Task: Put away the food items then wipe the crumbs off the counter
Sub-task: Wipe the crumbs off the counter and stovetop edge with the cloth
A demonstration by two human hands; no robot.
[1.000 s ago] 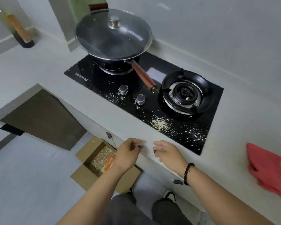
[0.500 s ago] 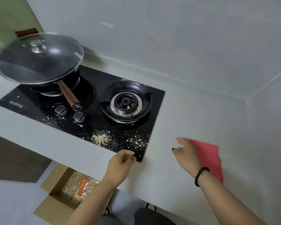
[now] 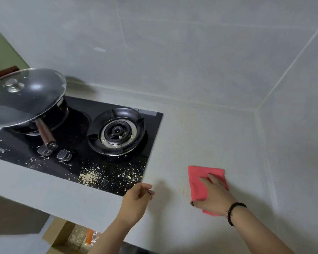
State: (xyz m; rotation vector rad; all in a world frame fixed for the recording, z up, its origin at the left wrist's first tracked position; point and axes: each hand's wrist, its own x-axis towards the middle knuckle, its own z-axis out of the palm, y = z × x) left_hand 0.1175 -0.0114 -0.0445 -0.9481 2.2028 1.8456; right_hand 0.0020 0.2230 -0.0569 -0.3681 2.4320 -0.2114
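Right hand (image 3: 212,194) flat on red cloth (image 3: 198,182), fingers spread, right of stove (image 3: 151,143), left hand (image 3: 136,200) loosely curled, empty, at stove's near corner, crumbs (image 3: 89,177) on stove's front edge

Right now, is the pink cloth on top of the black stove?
No, the pink folded cloth lies on the grey counter to the right of the black glass stove, under the right hand.

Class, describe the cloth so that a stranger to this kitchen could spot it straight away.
Start at the black gas hob set into the pale counter. Look right of its near corner, past the scattered crumbs. There the pink-red cloth lies flat under the right hand, the only bright thing on that grey surface.
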